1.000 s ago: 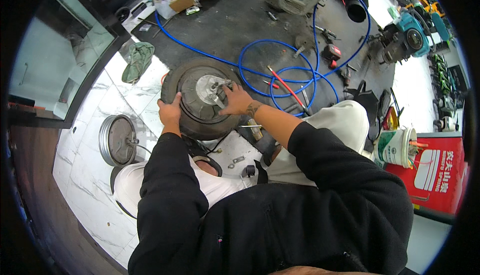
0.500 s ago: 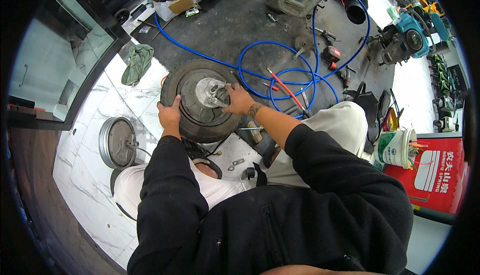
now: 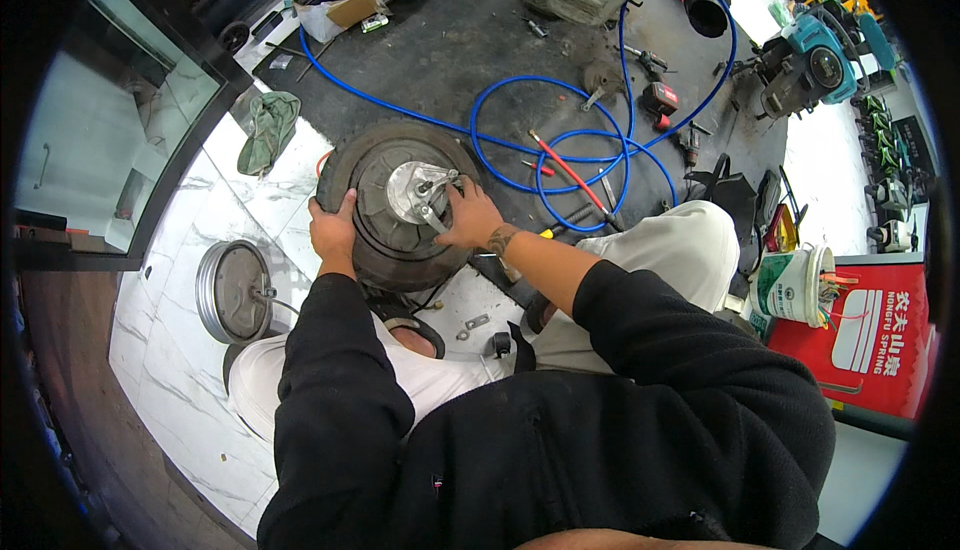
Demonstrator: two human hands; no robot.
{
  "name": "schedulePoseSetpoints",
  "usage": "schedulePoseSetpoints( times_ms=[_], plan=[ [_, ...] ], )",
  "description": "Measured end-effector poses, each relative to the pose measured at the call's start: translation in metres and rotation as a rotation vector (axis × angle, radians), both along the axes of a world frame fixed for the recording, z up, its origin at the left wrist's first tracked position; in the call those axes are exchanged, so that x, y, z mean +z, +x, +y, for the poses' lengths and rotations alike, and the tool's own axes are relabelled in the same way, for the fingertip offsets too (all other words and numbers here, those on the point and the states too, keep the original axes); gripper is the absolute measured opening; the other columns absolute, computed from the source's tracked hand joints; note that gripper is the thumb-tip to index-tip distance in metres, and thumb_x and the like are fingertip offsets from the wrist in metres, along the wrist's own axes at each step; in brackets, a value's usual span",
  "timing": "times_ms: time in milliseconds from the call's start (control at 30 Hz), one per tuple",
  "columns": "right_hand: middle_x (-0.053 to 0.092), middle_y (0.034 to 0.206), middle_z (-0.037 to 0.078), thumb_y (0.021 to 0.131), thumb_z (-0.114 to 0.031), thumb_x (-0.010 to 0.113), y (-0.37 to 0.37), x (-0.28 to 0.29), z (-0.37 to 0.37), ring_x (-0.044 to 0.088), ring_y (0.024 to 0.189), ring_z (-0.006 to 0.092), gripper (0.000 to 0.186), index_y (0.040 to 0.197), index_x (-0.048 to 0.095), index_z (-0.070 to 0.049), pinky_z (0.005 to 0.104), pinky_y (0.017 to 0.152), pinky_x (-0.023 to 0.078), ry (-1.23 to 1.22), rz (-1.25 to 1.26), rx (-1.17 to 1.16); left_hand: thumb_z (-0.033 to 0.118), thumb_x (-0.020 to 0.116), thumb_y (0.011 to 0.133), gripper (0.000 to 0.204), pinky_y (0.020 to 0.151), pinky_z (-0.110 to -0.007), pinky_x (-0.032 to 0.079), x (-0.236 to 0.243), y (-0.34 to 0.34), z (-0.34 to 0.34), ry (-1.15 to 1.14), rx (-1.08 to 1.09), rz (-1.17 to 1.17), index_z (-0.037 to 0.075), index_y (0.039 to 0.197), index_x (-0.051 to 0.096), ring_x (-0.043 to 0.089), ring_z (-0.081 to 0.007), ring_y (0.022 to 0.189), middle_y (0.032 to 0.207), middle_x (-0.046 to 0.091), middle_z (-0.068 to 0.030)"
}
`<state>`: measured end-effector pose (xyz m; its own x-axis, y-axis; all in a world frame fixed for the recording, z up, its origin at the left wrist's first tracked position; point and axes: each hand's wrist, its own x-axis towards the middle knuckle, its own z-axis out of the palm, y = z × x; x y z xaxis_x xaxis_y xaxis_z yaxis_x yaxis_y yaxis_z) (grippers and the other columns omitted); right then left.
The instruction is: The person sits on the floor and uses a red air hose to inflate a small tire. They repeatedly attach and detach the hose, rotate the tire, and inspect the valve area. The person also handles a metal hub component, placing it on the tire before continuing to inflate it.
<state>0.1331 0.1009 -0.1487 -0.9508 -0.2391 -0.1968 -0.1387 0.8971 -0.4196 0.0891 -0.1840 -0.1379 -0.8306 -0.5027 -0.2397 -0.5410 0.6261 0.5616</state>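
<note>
The person's left hand (image 3: 333, 235) is at the left side of a black-tyred wheel (image 3: 372, 240), with its thumb on the upper side and the fingers along the outer edge, so this grip is clamped on the tyre. The right hand (image 3: 472, 218) is bent around the right side of a silver metal plate (image 3: 403, 193) in the middle of the wheel; its thumb and fingers are apart at the plate's arm, but I cannot tell if this grip presses on it. The wheel is in front of the person, its flat face upward, where the dark mat (image 3: 420, 60) meets the white tiled floor (image 3: 165, 350). To the left are a silver rim (image 3: 203, 295) with a dark centre and, farther away, a crumpled green cloth (image 3: 268, 133). A blue hose (image 3: 472, 113) makes loops on the mat, crossed by a red tube (image 3: 566, 166). At the right, a white bucket (image 3: 783, 285) is just beside a red box (image 3: 870, 350).
</note>
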Motion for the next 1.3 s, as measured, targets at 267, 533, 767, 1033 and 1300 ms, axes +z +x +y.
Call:
schedulePoseSetpoints(
  times_ms=[267,533,767,1033,1300],
  plan=[
    [0.049,0.141,0.036,0.07,-0.059,0.089,0.0,0.003,-0.015,0.051,0.133,0.0512,0.115,0.153,0.047,0.007,0.0521,0.113,0.047,-0.042,-0.132,-0.175,0.077,0.074,0.082,0.113,0.105,-0.054,0.051,-0.002,-0.003,0.001,-0.034,0.018,-0.012,0.007,0.162,0.039,0.064,-0.0486,0.126,0.135,0.067,-0.0305],
    [0.039,0.155,0.042,0.072,-0.067,0.084,0.001,0.007,-0.02,0.044,0.142,0.0551,0.118,0.156,0.044,0.006,0.0541,0.119,0.041,0.051,-0.141,-0.098,0.078,0.074,0.081,0.113,0.104,-0.054,0.051,-0.005,-0.007,0.001,-0.03,0.025,-0.004,0.008,0.162,0.039,0.065,-0.0478,0.125,0.135,0.067,-0.03],
    [0.031,0.159,0.045,0.07,-0.073,0.085,-0.001,0.015,-0.015,0.038,0.147,0.059,0.13,0.162,0.033,0.004,0.0555,0.123,0.037,0.064,-0.211,-0.025,0.076,0.075,0.081,0.111,0.105,-0.053,0.051,-0.002,-0.007,0.003,-0.04,0.034,-0.01,0.007,0.161,0.04,0.066,-0.0473,0.124,0.131,0.069,-0.0285],
    [0.038,0.156,0.043,0.068,-0.063,0.091,-0.013,0.02,-0.004,0.046,0.143,0.056,0.132,0.163,0.029,0.006,0.0507,0.119,0.044,0.044,-0.276,0.003,0.076,0.075,0.081,0.11,0.106,-0.053,0.05,-0.003,-0.008,0.002,-0.033,0.048,-0.035,0.01,0.162,0.04,0.065,-0.0464,0.126,0.134,0.068,-0.0281],
    [0.046,0.15,0.038,0.072,-0.059,0.09,-0.011,0.026,-0.005,0.049,0.141,0.0518,0.125,0.16,0.033,0.008,0.0503,0.117,0.045,0.031,-0.255,0.013,0.078,0.074,0.081,0.111,0.105,-0.053,0.051,-0.001,-0.008,0.003,-0.044,0.042,-0.045,0.01,0.163,0.04,0.065,-0.046,0.125,0.134,0.068,-0.0284]
  ],
)
